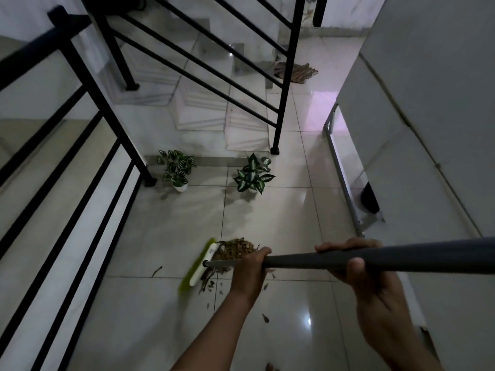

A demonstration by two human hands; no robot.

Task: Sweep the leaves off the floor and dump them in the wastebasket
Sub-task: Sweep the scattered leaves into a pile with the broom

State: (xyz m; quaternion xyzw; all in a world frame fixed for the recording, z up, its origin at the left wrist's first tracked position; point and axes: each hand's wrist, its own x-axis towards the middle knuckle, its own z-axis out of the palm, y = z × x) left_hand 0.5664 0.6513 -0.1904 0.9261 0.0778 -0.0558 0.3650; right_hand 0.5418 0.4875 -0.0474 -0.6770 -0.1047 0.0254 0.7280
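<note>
A broom with a dark grey handle (308, 259) and a green and white head (200, 265) rests on the white tiled floor. My left hand (247, 271) grips the handle lower down, close to the head. My right hand (356, 266) grips it higher up. A heap of brown dry leaves (235, 249) lies just right of the broom head. A few loose leaf bits (214, 286) and a twig (156, 271) are scattered around it. A dark wastebasket (370, 198) stands against the wall on the right, partly hidden behind a metal frame.
Two small potted plants (176, 167) (253, 174) stand ahead on the floor. Black stair railings (88, 145) run along the left, and stairs descend behind a black post (281, 103). A metal frame (342, 170) leans by the right wall. A brown rag (297, 72) lies farther off.
</note>
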